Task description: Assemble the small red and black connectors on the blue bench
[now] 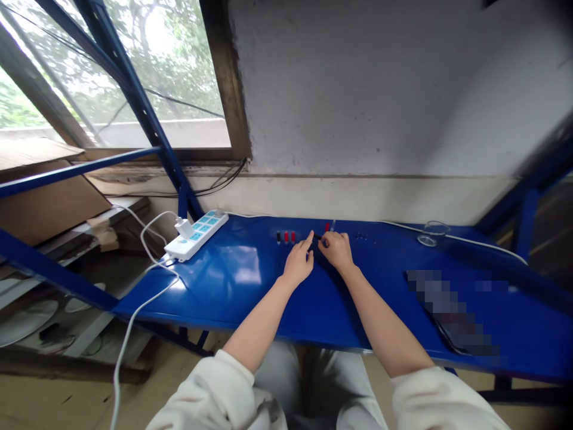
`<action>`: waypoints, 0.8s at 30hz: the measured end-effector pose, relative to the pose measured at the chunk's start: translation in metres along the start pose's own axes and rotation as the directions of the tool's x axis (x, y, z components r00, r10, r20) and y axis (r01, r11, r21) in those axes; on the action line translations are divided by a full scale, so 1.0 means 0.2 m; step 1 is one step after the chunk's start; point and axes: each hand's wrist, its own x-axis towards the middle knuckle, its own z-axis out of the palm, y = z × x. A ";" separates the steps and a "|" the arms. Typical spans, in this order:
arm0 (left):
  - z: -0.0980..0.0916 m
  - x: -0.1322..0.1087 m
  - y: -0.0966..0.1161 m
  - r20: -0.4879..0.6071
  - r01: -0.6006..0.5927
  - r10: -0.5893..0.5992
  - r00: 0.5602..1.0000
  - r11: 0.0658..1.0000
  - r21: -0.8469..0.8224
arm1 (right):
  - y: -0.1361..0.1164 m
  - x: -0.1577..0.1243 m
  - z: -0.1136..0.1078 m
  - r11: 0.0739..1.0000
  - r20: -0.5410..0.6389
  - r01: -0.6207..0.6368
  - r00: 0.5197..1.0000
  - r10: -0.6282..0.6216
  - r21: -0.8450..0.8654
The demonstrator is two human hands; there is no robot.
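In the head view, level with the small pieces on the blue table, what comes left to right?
Power strip, black piece, two red pieces, left hand, held piece, right hand, small bits, clear ring.

Shows a small dark piece (317,236), held near the back edge of the worktop (224,298), partly hidden; shows, toward the left edge, a row of one black piece (278,237) and two red pieces (286,236). Includes, nearer the back edge, a half-hidden red piece (327,227); also a slim clear piece (333,225) beside it.
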 end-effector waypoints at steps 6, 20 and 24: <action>-0.01 0.00 0.01 0.034 -0.011 0.011 0.999 1.000 0.022 | 0.00 0.00 0.00 1.000 0.001 -0.002 1.000 0.002 0.007; 0.00 0.05 0.00 -0.257 0.097 -0.143 0.956 0.978 -0.184 | -0.05 0.01 -0.03 0.995 0.039 0.074 0.996 -0.076 0.071; 0.01 0.06 -0.01 -0.248 0.129 -0.189 0.950 0.963 -0.237 | -0.05 0.01 -0.02 0.995 0.029 0.084 0.996 -0.085 0.061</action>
